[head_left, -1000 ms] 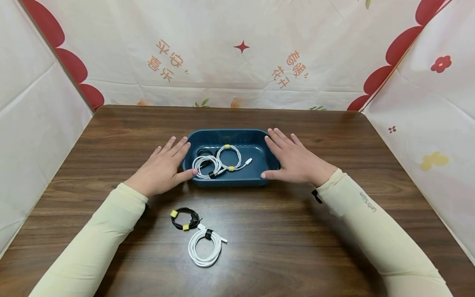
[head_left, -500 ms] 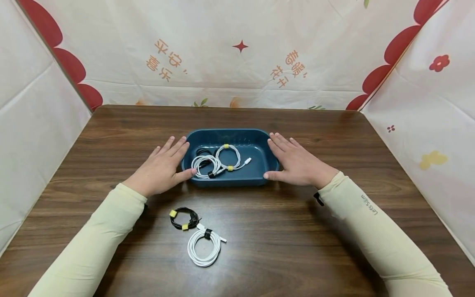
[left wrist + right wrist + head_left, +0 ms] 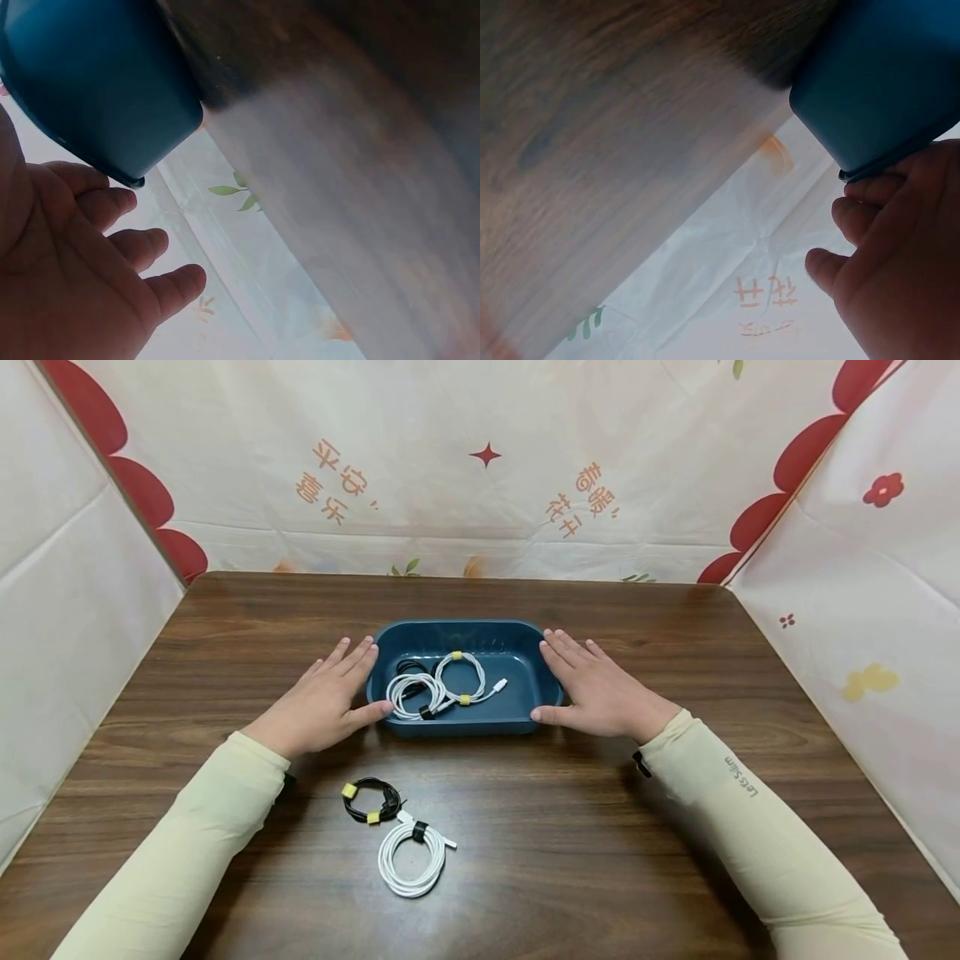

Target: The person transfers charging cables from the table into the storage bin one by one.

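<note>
A dark blue plastic bin stands on the table between my two hands. My left hand lies at its left end, fingers straight and spread along the rim, thumb over the near corner. At the right end, my right hand touches the rim with straight fingers, its thumb at the near right corner. Inside the bin's left half lie a white coiled cable with a black tie, another white coiled cable with yellow ties, and a partly hidden black cable. Both wrist views show the fingertips beside the bin's rim.
Nearer to me on the wooden table lie a black coiled cable with yellow ties and a white coiled cable with a black tie, close together. A patterned white cloth hangs behind the table and along both sides.
My right hand has shifted slightly outward and toward me along the bin's end. My left hand has eased slightly left. The bin and cables stay in place.
</note>
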### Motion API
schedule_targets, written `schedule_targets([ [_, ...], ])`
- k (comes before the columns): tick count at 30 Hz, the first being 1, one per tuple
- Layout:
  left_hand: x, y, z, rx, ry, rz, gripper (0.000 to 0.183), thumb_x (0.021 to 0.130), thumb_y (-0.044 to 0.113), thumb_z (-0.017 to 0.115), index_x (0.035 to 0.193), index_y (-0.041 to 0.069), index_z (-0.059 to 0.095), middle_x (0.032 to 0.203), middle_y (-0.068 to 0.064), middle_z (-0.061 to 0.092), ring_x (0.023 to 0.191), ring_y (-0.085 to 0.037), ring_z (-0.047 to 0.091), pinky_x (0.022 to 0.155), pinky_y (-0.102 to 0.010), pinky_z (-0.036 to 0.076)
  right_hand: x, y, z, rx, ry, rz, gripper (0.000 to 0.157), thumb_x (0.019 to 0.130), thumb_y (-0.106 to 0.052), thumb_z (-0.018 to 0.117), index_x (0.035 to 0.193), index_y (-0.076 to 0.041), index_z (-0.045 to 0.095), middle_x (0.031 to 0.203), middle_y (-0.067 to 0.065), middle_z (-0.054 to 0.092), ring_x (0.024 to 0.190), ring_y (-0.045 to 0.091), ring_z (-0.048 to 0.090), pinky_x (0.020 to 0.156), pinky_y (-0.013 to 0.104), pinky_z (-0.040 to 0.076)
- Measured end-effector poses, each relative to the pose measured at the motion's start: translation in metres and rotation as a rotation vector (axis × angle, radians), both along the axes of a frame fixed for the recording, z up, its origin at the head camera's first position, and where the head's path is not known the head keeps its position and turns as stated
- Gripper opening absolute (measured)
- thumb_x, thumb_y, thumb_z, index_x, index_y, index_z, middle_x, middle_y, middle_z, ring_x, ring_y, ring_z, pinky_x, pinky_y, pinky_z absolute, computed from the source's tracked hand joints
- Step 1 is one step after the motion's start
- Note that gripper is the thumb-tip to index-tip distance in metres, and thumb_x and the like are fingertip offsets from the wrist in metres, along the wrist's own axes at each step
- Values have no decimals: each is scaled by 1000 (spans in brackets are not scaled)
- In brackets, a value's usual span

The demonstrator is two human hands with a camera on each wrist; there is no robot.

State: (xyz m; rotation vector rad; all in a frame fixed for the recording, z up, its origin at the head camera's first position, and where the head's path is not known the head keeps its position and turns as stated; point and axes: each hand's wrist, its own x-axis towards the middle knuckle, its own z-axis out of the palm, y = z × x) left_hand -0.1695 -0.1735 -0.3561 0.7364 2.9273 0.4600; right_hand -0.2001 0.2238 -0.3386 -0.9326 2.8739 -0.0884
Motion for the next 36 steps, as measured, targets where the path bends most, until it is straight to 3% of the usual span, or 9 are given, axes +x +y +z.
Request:
schedule_targets([
  [10, 15, -3, 4, -26, 1, 0, 93, 96, 68, 43, 159, 4, 18, 165, -12, 12, 151, -34, -1, 114, -64, 13, 2, 1, -4, -13, -11, -21, 106, 88, -78, 43, 159, -5, 16, 166, 12, 6, 152, 28, -4, 117, 60, 6],
  [16, 35, 1, 9, -19, 137, -26, 94, 94, 66, 50, 158, 3, 20, 165, -11, 10, 151, -34, 2, 114, -63, 16, 2, 1, -4, -13, -8, -19, 106, 88, -77, 45, 159, -4, 15, 166, 12, 7, 152, 27, 0, 117, 59, 7],
  [19, 54, 7, 9, -14, 238, -118, 95, 93, 64, 55, 157, 0, 23, 164, -14, 14, 150, -37, 7, 112, -63, 21, 1, 0, -4, -7, -2, -15, 106, 88, -78, 45, 159, -4, 15, 166, 12, 7, 152, 26, 2, 118, 58, 8],
  [22, 76, 17, 6, -18, 302, -252, 96, 91, 66, 55, 155, 0, 28, 163, -15, 20, 149, -38, 13, 110, -63, 26, 1, 0, -4, -7, -1, -14, 105, 89, -76, 46, 159, -4, 16, 166, 12, 7, 152, 26, 2, 118, 56, 9],
  [27, 103, 31, 0, -51, 295, -451, 91, 90, 72, 50, 152, 6, 41, 160, -10, 30, 149, -36, 17, 109, -62, 31, 1, 0, -4, -15, -2, -15, 103, 90, -74, 47, 159, -4, 16, 166, 11, 5, 152, 25, 1, 118, 56, 8],
  [30, 110, 35, 0, -82, 259, -502, 89, 89, 76, 47, 150, 10, 46, 160, -6, 33, 149, -34, 17, 110, -60, 30, 1, 1, -4, -14, -2, -12, 104, 90, -75, 46, 159, -3, 15, 166, 12, 5, 152, 27, 0, 117, 58, 10],
  [36, 112, 40, -1, -141, 177, -528, 91, 88, 77, 44, 151, 12, 45, 158, -5, 35, 150, -33, 16, 112, -59, 27, 1, 1, -4, -20, -13, -5, 106, 90, -77, 44, 158, -2, 15, 166, 13, 5, 152, 28, -2, 117, 60, 11],
])
